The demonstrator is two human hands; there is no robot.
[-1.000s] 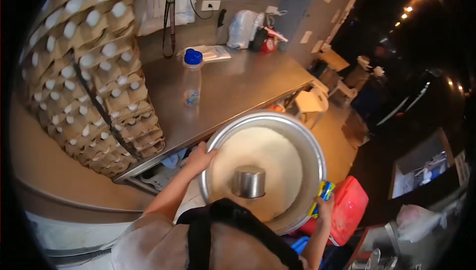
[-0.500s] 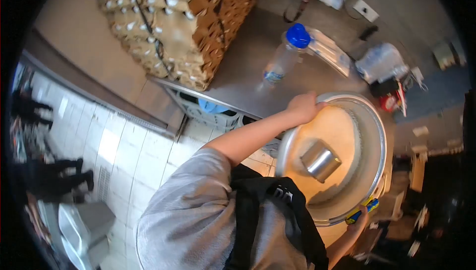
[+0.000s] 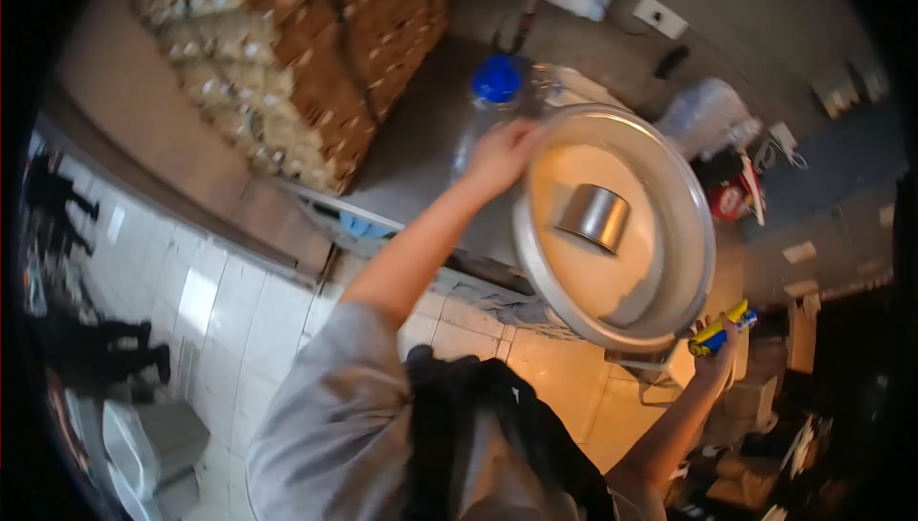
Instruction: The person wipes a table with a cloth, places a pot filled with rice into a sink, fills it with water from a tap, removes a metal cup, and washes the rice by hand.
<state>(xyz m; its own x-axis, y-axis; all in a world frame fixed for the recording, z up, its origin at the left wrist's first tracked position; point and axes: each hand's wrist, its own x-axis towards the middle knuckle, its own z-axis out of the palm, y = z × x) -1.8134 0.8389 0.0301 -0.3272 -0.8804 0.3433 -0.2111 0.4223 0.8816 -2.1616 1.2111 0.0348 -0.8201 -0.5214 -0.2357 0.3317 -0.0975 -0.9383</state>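
At eight o'clock in the view, beyond shiny square tiles [image 3: 229,339], dark-trousered legs [image 3: 115,341] show small and blurred, above a smooth, boxy grey bin [image 3: 158,446]. Toward eleven, a tall block of trays [image 3: 339,43] rises, its moulded brown fibre ridged and pitted, a dark cord running down it; the near face is smeared by blur. The stack stands on a flat, dull grey metal counter [image 3: 411,129]. Near twelve is a clear bottle [image 3: 496,81] with a rounded blue cap, its lower body partly behind the left hand [image 3: 502,153]. That hand is closed on the pot [image 3: 684,206] at the ten o'clock part of its rim. The pot lies toward three in the view: a deep, round, silvery metal vessel, tilted, with a rolled rim. Inside is a pale, matte fill [image 3: 583,277], too fine to resolve, on which a short, shiny metal cup [image 3: 595,218] lies tipped. Toward two, crinkled clear plastic [image 3: 708,115] sits beyond the pot, with a glossy red object [image 3: 730,201] nearer three. At the pot's five o'clock, the right hand [image 3: 719,357] grips a narrow yellow-and-blue pack [image 3: 709,339]; whether its fingers also touch the rim I cannot tell.
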